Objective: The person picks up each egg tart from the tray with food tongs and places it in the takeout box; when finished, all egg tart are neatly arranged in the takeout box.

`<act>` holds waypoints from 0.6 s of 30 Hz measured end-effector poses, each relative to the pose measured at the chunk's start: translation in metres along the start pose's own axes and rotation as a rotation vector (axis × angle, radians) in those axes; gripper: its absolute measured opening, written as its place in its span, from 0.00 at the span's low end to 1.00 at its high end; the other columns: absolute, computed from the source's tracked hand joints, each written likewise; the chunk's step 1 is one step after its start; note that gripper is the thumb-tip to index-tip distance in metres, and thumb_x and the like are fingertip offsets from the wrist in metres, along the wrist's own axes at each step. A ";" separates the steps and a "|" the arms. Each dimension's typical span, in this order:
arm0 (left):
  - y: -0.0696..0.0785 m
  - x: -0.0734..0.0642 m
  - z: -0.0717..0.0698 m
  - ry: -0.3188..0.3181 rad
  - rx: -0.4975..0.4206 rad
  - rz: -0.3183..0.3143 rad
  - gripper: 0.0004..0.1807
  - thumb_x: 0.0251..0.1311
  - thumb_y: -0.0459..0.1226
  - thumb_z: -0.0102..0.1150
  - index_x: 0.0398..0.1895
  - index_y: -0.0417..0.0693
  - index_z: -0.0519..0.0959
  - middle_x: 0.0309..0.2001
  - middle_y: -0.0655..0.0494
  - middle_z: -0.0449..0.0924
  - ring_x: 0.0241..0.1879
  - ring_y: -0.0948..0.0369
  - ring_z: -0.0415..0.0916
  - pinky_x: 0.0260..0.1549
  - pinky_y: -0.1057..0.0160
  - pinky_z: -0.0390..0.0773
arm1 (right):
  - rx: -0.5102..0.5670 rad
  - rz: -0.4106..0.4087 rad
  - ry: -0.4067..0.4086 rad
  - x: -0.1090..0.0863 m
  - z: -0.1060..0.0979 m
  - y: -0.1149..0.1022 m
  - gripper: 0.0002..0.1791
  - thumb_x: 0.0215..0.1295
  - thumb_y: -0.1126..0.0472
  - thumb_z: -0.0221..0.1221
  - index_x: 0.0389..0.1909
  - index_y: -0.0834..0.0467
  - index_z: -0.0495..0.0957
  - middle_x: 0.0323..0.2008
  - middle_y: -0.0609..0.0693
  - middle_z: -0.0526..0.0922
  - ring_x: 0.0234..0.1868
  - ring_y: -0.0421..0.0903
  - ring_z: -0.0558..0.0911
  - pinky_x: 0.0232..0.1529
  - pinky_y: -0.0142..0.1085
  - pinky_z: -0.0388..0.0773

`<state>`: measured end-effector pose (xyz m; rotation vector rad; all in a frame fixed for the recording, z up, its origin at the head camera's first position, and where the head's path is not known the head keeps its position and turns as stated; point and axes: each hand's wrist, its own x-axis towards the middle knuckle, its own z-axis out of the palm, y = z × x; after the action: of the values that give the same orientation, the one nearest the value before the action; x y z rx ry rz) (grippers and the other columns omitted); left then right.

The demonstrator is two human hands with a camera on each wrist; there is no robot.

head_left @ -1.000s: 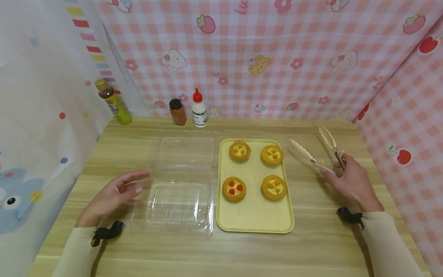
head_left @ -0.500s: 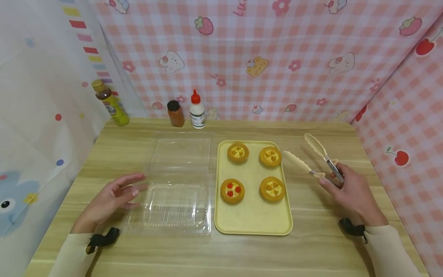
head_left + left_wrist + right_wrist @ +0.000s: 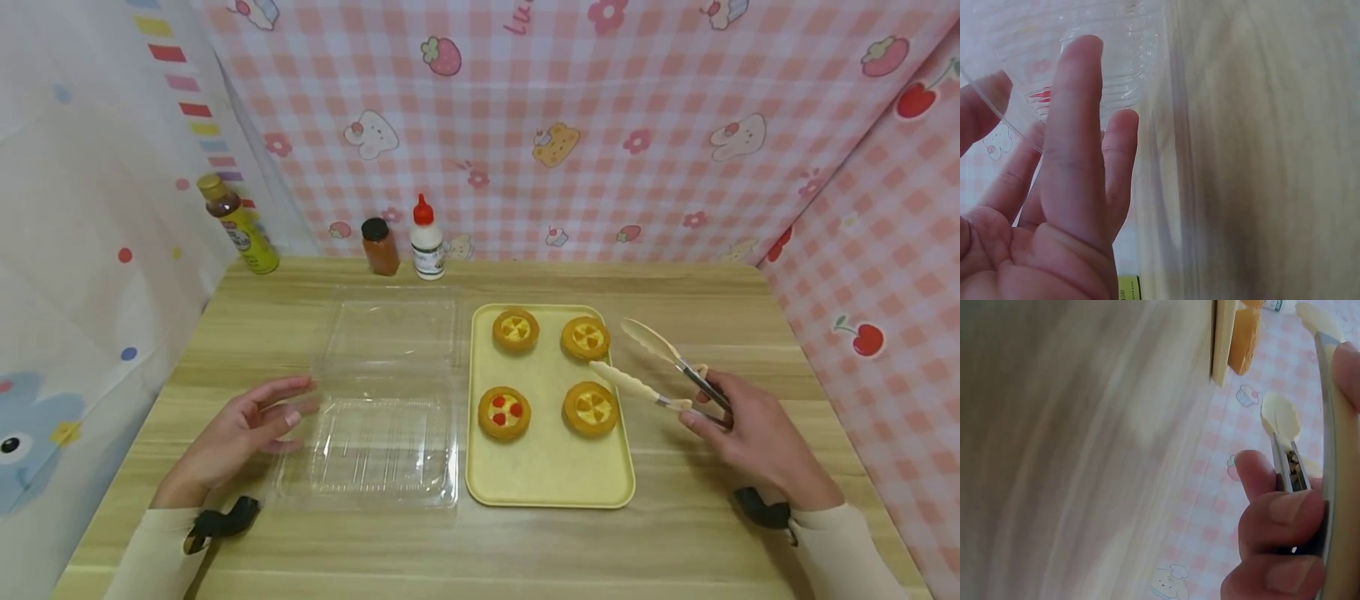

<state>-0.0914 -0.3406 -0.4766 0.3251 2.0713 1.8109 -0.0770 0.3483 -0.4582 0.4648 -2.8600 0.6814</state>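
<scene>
My right hand [image 3: 761,433] grips a pair of food tongs [image 3: 630,384] with cream scalloped tips and metal arms, spread apart. One tip overlaps the right edge of the pale yellow tray [image 3: 547,479], between two egg tarts. In the right wrist view, curled fingers [image 3: 1282,525] wrap the handle of the tongs. On the tray, a tart with red dots [image 3: 504,414] lies front left; tarts with yellow wedges, one a tart [image 3: 591,408] at front right, fill the other spots. My left hand [image 3: 240,429] lies relaxed at the left edge of a clear plastic clamshell box [image 3: 378,446], its lid folded back.
Along the back of the wooden table [image 3: 525,554] stand a yellow-labelled bottle [image 3: 251,237], a black-capped jar [image 3: 381,250] and a white squeeze bottle [image 3: 428,248] with a red nozzle. A pink checked cloth [image 3: 487,100] hangs behind; printed cloths line both sides.
My right hand has brought the tongs left and toward me, from right of the tray to over its right edge. The left hand stays by the box. The head view has shifted slightly.
</scene>
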 end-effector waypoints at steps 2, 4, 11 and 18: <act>0.001 0.000 0.000 0.000 -0.005 -0.005 0.27 0.81 0.31 0.49 0.80 0.40 0.61 0.73 0.67 0.73 0.66 0.71 0.78 0.48 0.53 0.90 | 0.004 -0.029 -0.007 -0.002 0.000 -0.003 0.18 0.64 0.54 0.75 0.47 0.56 0.78 0.25 0.42 0.73 0.20 0.31 0.64 0.20 0.29 0.64; 0.001 0.000 0.000 0.000 -0.006 -0.009 0.27 0.82 0.31 0.49 0.80 0.40 0.61 0.74 0.66 0.72 0.66 0.71 0.78 0.48 0.53 0.90 | 0.000 -0.052 -0.015 -0.004 -0.001 -0.005 0.20 0.63 0.54 0.76 0.48 0.56 0.78 0.27 0.42 0.75 0.20 0.31 0.64 0.21 0.28 0.64; 0.000 0.000 0.001 -0.018 0.002 -0.002 0.28 0.82 0.31 0.49 0.80 0.39 0.61 0.74 0.67 0.73 0.66 0.71 0.78 0.47 0.54 0.91 | -0.039 -0.113 -0.065 -0.016 -0.001 -0.009 0.32 0.60 0.53 0.77 0.60 0.64 0.78 0.41 0.49 0.88 0.28 0.29 0.72 0.28 0.30 0.73; 0.002 0.004 -0.002 -0.017 0.002 -0.001 0.27 0.82 0.30 0.48 0.80 0.39 0.61 0.73 0.66 0.74 0.66 0.70 0.79 0.47 0.54 0.91 | -0.070 -0.177 -0.043 -0.024 0.000 -0.009 0.38 0.54 0.51 0.81 0.61 0.65 0.79 0.41 0.49 0.90 0.30 0.36 0.81 0.30 0.36 0.81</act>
<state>-0.0957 -0.3408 -0.4753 0.3385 2.0616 1.7994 -0.0511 0.3467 -0.4605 0.7198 -2.8262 0.5455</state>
